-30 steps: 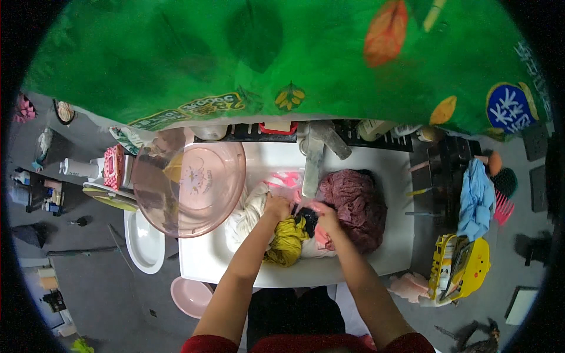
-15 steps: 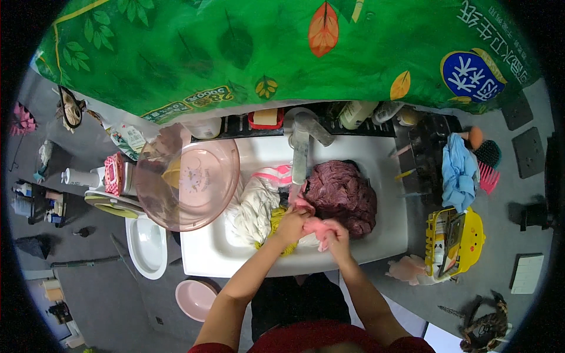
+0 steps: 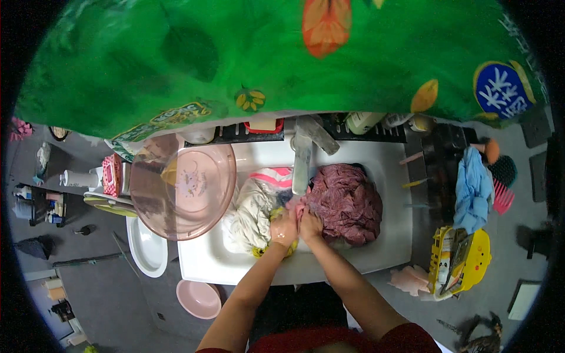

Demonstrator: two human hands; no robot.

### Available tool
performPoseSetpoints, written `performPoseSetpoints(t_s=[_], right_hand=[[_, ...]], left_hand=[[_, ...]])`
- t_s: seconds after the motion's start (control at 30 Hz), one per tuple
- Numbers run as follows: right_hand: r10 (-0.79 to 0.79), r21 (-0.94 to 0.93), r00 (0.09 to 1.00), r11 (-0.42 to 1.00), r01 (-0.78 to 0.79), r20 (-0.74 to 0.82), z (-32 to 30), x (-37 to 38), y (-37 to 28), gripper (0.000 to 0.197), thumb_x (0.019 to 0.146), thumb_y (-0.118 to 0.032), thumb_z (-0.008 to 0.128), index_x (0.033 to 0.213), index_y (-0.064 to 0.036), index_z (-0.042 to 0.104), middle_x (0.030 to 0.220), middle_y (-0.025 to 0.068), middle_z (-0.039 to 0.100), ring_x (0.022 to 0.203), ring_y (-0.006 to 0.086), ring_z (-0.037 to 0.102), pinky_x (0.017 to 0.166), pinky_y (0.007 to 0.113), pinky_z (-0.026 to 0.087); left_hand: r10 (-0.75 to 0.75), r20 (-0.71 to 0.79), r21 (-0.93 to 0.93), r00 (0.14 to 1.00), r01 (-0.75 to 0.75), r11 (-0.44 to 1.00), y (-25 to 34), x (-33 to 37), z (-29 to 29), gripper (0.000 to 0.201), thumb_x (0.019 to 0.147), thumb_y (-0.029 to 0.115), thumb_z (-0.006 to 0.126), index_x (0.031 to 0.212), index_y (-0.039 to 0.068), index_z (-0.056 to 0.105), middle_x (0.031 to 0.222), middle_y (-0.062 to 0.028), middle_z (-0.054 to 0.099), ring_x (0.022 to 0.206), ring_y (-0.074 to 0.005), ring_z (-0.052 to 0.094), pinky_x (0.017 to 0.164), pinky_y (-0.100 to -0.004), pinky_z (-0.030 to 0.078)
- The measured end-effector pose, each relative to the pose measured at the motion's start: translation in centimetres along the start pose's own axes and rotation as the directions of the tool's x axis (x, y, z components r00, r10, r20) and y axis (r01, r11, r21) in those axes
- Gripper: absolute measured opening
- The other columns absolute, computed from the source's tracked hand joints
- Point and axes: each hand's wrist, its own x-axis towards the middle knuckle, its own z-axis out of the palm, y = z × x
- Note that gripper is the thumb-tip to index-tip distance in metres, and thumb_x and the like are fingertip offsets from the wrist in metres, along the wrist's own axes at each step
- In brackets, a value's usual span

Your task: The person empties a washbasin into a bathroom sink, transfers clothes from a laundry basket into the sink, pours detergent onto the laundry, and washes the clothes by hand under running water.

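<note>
Under the tap [image 3: 302, 167] in the white sink [image 3: 368, 266], both my hands meet on a small wet pink cloth [image 3: 298, 206]. My left hand [image 3: 284, 228] is closed on its left side, and my right hand [image 3: 310, 225] grips it from the right. Parts of the cloth are hidden by my fingers. White garments [image 3: 250, 206] with a pink-striped piece lie bunched beside my left hand. Some yellow fabric [image 3: 276, 215] shows under that hand. A crumpled maroon garment [image 3: 347, 203] is heaped just right of my right hand.
A translucent pink basin [image 3: 206, 203] rests over the sink's left edge. A large green plastic package [image 3: 253, 59] hangs across the far side. Bottles and a red soap dish [image 3: 263, 126] line the back shelf. On the right are a blue cloth [image 3: 472, 191] and a yellow basket [image 3: 471, 262].
Both hands have moved with the pink cloth to beneath the tap. My right hand has come in leftward beside the left, and the cloth is now bunched between them. The view has shifted slightly.
</note>
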Motion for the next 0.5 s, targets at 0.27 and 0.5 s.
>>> performPoseSetpoints(t_s=[0.27,0.5], right_hand=[[0.317,0.505,0.898,0.746,-0.434,0.305,0.7,1.9,1.5,0.023,0.084,-0.016,0.042,0.091,-0.003,0.059,0.086,0.0187,0.061,0.075,0.0315,0.059,0.069,0.037,0.047],[0.219,0.94,0.914,-0.057,-0.337,0.341,-15.0,5.3,-1.0,0.049,0.084,-0.044,0.043,0.102,0.0007,0.051,0.088,0.0123,0.059,0.076,0.0196,0.057,0.069,0.03,0.048]], left_hand=[[-0.011,0.235,0.073,0.972,-0.006,0.997,0.1,2.6,2.3,0.025,0.079,0.021,0.045,0.1,0.011,0.054,0.081,-0.0096,0.057,0.071,-0.0267,0.058,0.058,-0.0409,0.047],[-0.26,0.417,-0.133,0.871,0.341,0.93,1.6,2.1,-2.9,0.033,0.077,0.021,0.052,0.103,0.003,0.045,0.084,-0.0182,0.061,0.077,-0.0332,0.06,0.066,-0.0424,0.047]])
